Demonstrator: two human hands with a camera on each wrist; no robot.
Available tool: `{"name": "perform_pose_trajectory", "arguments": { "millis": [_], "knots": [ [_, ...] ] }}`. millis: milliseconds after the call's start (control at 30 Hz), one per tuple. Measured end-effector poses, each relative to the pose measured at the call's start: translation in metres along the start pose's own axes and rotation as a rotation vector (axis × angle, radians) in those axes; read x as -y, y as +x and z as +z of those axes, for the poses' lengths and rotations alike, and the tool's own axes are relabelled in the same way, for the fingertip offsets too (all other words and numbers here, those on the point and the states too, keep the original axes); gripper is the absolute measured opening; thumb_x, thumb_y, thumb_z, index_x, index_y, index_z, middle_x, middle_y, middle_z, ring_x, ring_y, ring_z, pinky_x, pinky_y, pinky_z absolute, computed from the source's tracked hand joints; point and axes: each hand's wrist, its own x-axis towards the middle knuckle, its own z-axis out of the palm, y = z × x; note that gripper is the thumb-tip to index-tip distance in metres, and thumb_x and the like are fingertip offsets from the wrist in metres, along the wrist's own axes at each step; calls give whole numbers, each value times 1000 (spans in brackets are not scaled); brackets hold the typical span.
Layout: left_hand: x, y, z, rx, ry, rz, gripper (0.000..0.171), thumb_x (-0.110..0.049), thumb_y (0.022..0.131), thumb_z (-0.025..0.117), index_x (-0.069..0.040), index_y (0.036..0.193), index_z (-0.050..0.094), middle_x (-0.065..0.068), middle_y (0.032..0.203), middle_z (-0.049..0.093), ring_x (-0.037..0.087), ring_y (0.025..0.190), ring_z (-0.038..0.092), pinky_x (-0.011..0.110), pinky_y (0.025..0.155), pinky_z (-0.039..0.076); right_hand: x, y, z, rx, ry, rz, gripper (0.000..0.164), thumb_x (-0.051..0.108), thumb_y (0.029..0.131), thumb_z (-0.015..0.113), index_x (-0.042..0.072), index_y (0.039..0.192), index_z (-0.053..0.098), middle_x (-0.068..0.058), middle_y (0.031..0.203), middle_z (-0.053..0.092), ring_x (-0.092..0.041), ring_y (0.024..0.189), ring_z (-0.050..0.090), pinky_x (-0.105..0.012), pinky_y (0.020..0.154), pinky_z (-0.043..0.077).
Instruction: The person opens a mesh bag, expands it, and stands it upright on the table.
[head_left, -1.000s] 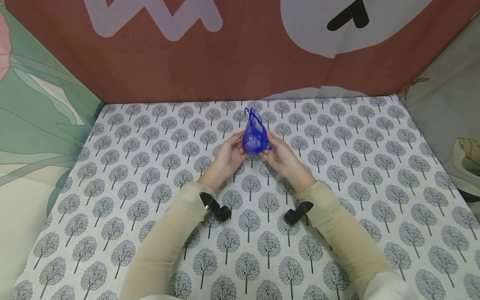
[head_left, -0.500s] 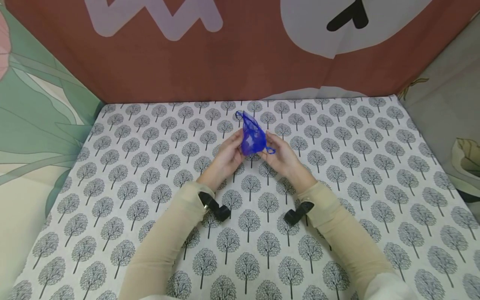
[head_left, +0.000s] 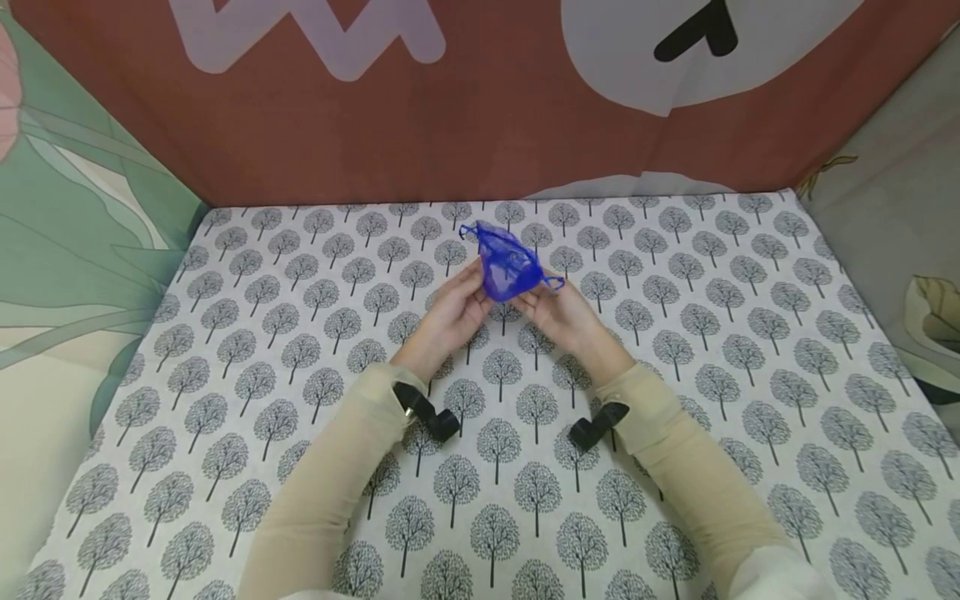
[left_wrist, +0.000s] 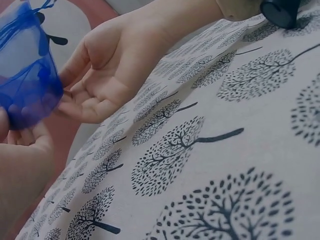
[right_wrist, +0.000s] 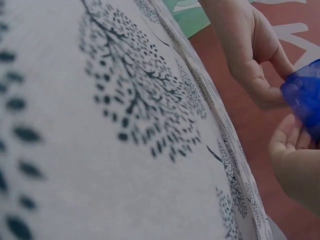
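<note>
Bag (head_left: 512, 271) of blue mesh, grasped between two hands above the tree-print cloth (head_left: 517, 517).

The left hand (head_left: 456, 310) pinches the bag's left side with thumb and fingers, and the right hand (head_left: 564, 317) grips it at the right; the bag is closer to the cloth's far edge, along which stands the red wall (head_left: 450, 133), and the cloth spreads wide on both sides of the arms. The mesh is thin and half see-through, roughly triangular, narrowing downward, with cord loops (head_left: 550, 282) at its two upper corners — the beige sleeves (head_left: 322, 483) are softly wrinkled. Some fingertips are covered by the bag, and both wrist views cut it off at the border — whether its bottom touches the cloth, I cannot tell.
</note>
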Motion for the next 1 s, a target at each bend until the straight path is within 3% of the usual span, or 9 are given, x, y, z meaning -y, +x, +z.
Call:
{"name": "perform_pose_trajectory", "arguments": {
  "millis": [233, 367, 500, 600, 733, 833, 1000],
  "knots": [
    [1, -1, -1, 37, 42, -67, 20, -12, 100, 43, -3, 115, 52, 3, 100, 64, 9, 92, 62, 16, 91, 53, -1, 1, 0, -15, -32, -52, 22, 14, 103, 37, 10, 110, 58, -2, 100, 68, -11, 94, 64, -20, 90, 53],
    [2, -1, -1, 50, 74, -85, 22, -20, 100, 42, -6, 112, 53, 3, 103, 63, 10, 97, 61, 18, 95, 51, -1, 1, 0, -9, -48, -68, 22, 15, 103, 37, 11, 107, 59, -1, 98, 68, -11, 91, 63, -21, 88, 53],
    [3, -1, -1, 59, 69, -85, 21, -21, 101, 40, -7, 109, 52, 3, 102, 63, 10, 97, 60, 18, 91, 52, -1, 1, -1, -17, -44, -70, 23, 16, 103, 37, 10, 105, 59, -1, 96, 68, -11, 89, 63, -20, 86, 53],
    [3, -2, -2, 94, 68, -80, 24, -14, 102, 38, -5, 120, 50, 3, 104, 62, 11, 96, 60, 18, 91, 52, -1, 1, -2, -21, -26, -68, 22, 17, 103, 38, 10, 103, 59, -1, 95, 67, -11, 88, 62, -20, 86, 53],
    [2, -2, -2, 137, 63, -69, 43, -5, 101, 34, 0, 144, 32, 5, 110, 60, 11, 101, 59, 23, 109, 42, -1, 1, -2, -21, -23, -69, 23, 17, 103, 38, 9, 101, 60, -1, 93, 67, -11, 87, 62, -20, 84, 53],
    [2, -2, -2, 138, 66, -66, 50, -2, 100, 31, -2, 149, 22, 5, 113, 57, 12, 103, 58, 27, 118, 32, -1, 1, -2, -20, -25, -66, 25, 16, 103, 37, 9, 99, 60, -1, 91, 67, -11, 85, 62, -19, 83, 53],
    [2, -1, -3, 123, 12, -57, 50, -4, 101, 30, -11, 150, 24, 4, 114, 54, 12, 105, 53, 23, 101, 46, -1, 1, -2, -25, -5, -48, 24, 16, 103, 37, 8, 99, 60, -2, 90, 66, -11, 84, 62, -19, 81, 53]
  ]
}}
